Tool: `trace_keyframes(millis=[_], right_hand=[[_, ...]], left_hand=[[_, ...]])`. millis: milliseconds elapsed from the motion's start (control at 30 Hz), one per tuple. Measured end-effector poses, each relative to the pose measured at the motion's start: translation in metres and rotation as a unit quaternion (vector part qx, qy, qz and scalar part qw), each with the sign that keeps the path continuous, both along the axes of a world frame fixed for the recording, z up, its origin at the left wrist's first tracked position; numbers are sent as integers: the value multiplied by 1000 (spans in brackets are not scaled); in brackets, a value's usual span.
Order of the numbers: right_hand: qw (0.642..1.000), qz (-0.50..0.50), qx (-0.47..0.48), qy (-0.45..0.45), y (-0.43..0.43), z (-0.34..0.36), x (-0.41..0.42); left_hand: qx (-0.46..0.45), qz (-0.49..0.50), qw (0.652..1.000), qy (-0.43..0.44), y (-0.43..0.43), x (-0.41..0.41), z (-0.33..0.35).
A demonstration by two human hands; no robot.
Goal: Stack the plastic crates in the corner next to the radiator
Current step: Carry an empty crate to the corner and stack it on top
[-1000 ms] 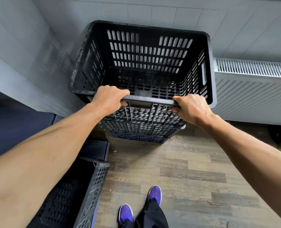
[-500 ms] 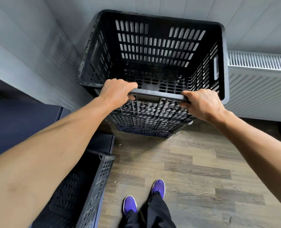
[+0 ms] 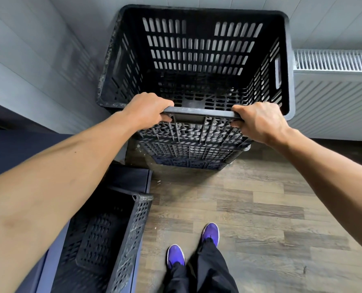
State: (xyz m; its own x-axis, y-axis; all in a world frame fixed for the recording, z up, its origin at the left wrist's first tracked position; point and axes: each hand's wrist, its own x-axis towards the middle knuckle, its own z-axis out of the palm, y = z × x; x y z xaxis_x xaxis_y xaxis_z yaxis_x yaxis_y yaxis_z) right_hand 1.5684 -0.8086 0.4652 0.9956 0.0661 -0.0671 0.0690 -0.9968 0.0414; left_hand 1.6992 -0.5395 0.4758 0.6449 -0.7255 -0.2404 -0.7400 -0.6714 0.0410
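A black slotted plastic crate (image 3: 197, 49) sits on top of a stack of crates (image 3: 188, 153) in the corner, just left of the white radiator (image 3: 334, 92). My left hand (image 3: 148, 111) and my right hand (image 3: 258, 121) both grip the top crate's near rim, fingers curled under it. Its inside holds nothing. Another black crate (image 3: 116, 235) stands at the lower left, partly hidden by my left forearm.
Grey panelled walls (image 3: 38, 66) meet behind the stack. A dark blue cabinet or bench (image 3: 131, 178) lies on the left under the loose crate. The floor (image 3: 250, 208) is wood-look planks, and my purple shoes (image 3: 210, 232) stand near the bottom middle.
The top crate has come nearer and higher in view and sits squarer over the stack. Both hands keep the same grip on the near rim.
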Motion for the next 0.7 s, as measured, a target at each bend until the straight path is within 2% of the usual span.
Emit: trace_keyframes(millis=[700], right_hand=[[1000, 2, 8, 15, -2, 5, 2]], left_hand=[[-52, -14, 997, -60, 10, -4, -15]])
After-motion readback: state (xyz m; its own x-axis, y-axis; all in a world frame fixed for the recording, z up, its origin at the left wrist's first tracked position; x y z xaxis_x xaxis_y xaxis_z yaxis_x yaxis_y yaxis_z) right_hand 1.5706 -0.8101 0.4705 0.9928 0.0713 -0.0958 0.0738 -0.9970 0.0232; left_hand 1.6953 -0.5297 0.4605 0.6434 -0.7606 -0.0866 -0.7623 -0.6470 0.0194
